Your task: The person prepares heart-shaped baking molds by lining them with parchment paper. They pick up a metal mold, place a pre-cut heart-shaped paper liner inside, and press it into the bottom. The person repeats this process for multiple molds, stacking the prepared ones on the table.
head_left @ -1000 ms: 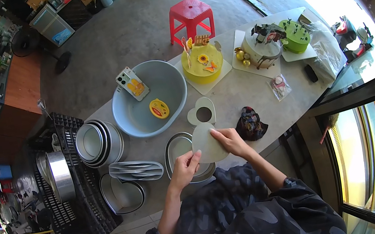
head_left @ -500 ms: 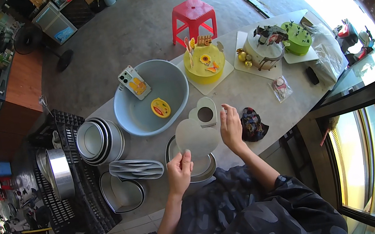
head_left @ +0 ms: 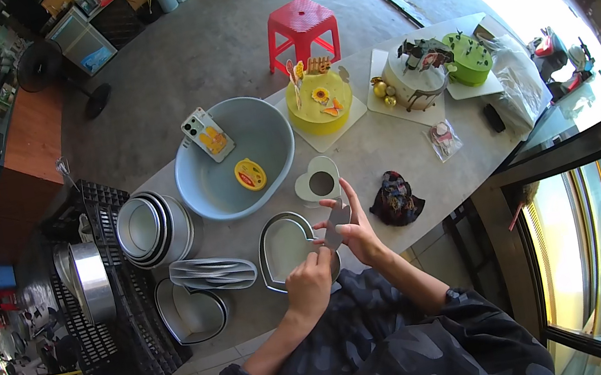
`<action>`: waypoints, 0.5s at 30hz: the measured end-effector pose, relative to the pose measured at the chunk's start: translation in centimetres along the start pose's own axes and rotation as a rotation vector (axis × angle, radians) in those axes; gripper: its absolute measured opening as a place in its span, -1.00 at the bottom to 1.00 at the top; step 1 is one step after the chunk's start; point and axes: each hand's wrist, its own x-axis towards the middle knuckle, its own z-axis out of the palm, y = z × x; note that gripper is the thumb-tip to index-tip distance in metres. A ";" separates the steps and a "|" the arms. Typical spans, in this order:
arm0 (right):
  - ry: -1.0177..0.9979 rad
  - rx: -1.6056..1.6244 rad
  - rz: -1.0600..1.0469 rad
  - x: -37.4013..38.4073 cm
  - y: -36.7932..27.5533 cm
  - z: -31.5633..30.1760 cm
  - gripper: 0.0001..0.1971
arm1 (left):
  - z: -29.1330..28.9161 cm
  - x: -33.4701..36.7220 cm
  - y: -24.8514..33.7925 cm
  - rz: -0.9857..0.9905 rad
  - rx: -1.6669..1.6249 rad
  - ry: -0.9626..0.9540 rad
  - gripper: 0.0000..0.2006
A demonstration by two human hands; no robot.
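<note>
In front of my chest, both hands hold a thin, pale grey sheet [head_left: 336, 223], now tilted and partly hidden by fingers. My left hand [head_left: 309, 283] pinches its lower end. Around its right side, my right hand [head_left: 356, 232] grips with thumb and fingers, some fingers stretched upward. Below them on the table, a heart-shaped metal cake pan [head_left: 264, 261] lies partly covered by my hands. Just beyond my right fingers stands a small, pale heart-shaped piece [head_left: 304, 187] with a dark round opening.
Nested round cake tins [head_left: 174, 232], stacked pale liners [head_left: 213, 273] and another heart-shaped pan [head_left: 195, 334] sit left. A blue basin [head_left: 278, 171] holds a phone [head_left: 209, 135] and yellow-lidded tub [head_left: 250, 174]. Decorated cakes [head_left: 322, 114] line the far side. A dark cloth [head_left: 396, 199] lies right.
The pale sheet has turned from broad side showing to a steep tilt. My right hand has come down and left onto it, and my left hand has moved right, closer to the right.
</note>
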 end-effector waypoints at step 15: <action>-0.443 0.480 0.039 0.2 -4.9 1.4 -0.07 | -4.2 2.5 -1.0 -0.280 -0.991 -0.759 -0.51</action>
